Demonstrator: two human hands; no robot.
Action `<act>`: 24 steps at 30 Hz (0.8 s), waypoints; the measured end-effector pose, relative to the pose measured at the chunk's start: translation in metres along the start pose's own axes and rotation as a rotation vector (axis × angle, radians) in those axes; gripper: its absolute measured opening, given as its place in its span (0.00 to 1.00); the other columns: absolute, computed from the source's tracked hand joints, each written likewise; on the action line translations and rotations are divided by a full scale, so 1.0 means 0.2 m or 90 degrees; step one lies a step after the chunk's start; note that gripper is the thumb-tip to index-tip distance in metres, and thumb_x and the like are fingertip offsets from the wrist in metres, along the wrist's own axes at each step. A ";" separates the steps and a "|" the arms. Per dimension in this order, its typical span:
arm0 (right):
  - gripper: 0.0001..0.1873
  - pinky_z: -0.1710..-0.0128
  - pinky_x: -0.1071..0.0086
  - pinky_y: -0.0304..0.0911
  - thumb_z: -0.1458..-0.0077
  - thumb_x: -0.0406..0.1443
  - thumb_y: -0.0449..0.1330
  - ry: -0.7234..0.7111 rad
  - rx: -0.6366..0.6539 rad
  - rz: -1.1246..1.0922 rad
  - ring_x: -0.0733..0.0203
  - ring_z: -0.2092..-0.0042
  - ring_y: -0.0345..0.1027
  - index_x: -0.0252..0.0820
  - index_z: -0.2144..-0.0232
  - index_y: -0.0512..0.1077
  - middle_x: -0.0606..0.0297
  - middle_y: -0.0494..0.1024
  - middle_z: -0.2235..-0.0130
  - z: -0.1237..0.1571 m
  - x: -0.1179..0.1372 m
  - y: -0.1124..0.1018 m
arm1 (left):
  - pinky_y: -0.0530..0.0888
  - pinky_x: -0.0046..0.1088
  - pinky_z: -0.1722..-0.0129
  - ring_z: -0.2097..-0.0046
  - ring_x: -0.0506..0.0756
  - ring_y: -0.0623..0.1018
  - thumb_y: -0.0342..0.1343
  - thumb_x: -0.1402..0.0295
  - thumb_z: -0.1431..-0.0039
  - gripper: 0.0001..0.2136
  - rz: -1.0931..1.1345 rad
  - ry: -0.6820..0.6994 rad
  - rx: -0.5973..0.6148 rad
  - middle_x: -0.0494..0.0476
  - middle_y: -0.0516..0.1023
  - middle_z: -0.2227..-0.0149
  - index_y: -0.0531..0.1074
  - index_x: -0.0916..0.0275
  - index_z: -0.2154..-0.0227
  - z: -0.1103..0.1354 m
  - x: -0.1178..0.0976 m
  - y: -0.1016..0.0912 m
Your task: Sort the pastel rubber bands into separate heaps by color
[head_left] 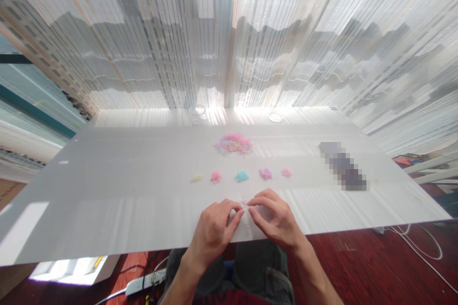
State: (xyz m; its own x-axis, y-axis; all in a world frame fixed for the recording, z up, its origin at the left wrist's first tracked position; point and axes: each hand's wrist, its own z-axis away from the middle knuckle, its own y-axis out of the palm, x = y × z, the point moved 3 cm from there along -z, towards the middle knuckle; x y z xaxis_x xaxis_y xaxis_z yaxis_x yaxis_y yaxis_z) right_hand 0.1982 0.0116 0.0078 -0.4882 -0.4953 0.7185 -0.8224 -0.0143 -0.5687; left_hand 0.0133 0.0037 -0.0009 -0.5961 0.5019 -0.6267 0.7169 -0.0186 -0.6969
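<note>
A few tiny light-purple rubber bands (243, 204) show between my two hands, just above the table near its front edge. My left hand (215, 226) pinches at them from the left, thumb and index fingertips close together. From the right, my right hand (274, 217) meets them with thumb and index finger curled in a pinch. Beyond the hands runs a row of small sorted heaps: yellow (196, 178), coral pink (215, 176), turquoise (242, 175), purple (265, 173) and light pink (286, 172). Behind them lies a larger mixed pile of pastel rubber bands (234, 144).
On the white table (107, 190), a clear round container (199, 114) and a clear round lid (275, 116) stand at the back. A blurred-out dark object (343, 167) lies at right. Sheer curtains (229, 33) hang behind. Below left are a power strip (143, 284) and cables.
</note>
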 end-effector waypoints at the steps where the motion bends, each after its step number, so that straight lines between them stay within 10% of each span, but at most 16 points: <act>1: 0.05 0.59 0.63 0.70 0.37 0.33 0.62 -0.003 -0.002 -0.001 0.56 0.60 0.73 0.45 0.60 0.77 0.61 0.77 0.63 0.00 0.00 0.00 | 0.71 0.28 0.67 0.71 0.52 0.76 0.52 0.67 0.28 0.07 0.005 -0.001 0.002 0.52 0.80 0.68 0.73 0.59 0.62 0.00 0.00 0.00; 24: 0.05 0.62 0.64 0.71 0.37 0.32 0.61 -0.017 0.020 0.008 0.57 0.62 0.74 0.45 0.61 0.77 0.62 0.79 0.65 0.00 -0.01 0.01 | 0.77 0.26 0.66 0.72 0.51 0.78 0.53 0.67 0.29 0.07 0.040 -0.011 -0.024 0.55 0.83 0.65 0.76 0.60 0.59 -0.01 -0.01 -0.01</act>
State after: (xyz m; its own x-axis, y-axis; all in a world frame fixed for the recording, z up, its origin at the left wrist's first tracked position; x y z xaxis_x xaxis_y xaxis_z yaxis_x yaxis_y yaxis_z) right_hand 0.1974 0.0131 0.0058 -0.4899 -0.5192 0.7003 -0.8063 -0.0355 -0.5904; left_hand 0.0134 0.0056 0.0027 -0.5553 0.4853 -0.6754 0.7661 -0.0176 -0.6425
